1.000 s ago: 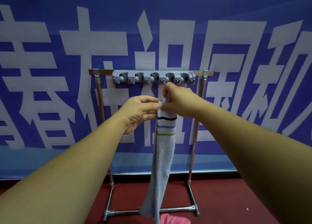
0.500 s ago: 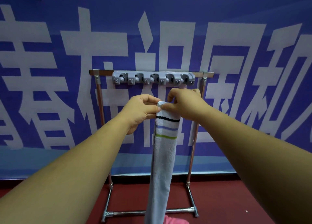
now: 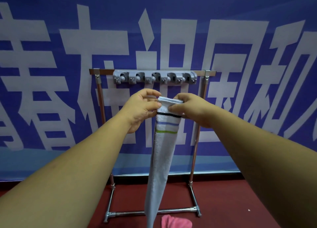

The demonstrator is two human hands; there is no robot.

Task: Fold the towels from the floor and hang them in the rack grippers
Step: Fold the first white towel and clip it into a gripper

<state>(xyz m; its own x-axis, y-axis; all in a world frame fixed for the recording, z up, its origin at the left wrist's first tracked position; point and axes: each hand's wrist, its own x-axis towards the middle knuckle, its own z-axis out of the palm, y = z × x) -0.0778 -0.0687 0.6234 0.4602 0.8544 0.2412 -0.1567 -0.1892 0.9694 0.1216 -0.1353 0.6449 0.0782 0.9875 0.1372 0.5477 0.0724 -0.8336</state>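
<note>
A folded white towel [image 3: 163, 152] with black, blue and green stripes hangs straight down in front of me. My left hand [image 3: 140, 107] pinches its top left corner and my right hand [image 3: 192, 109] pinches its top right edge. The towel's top sits a little below the grey strip of rack grippers [image 3: 154, 77], all of which hold nothing. The strip is fixed to the top bar of a metal stand [image 3: 193, 155]. A pink towel [image 3: 175, 221] lies on the red floor at the stand's foot.
A blue banner with large white characters [image 3: 223, 39] covers the wall right behind the stand. The stand's base bar [image 3: 171, 210] rests on red floor [image 3: 240, 202], which stretches to both sides.
Both hands have lowered the towel's top slightly and spread it wider between them. The right hand has shifted to the right along the top edge.
</note>
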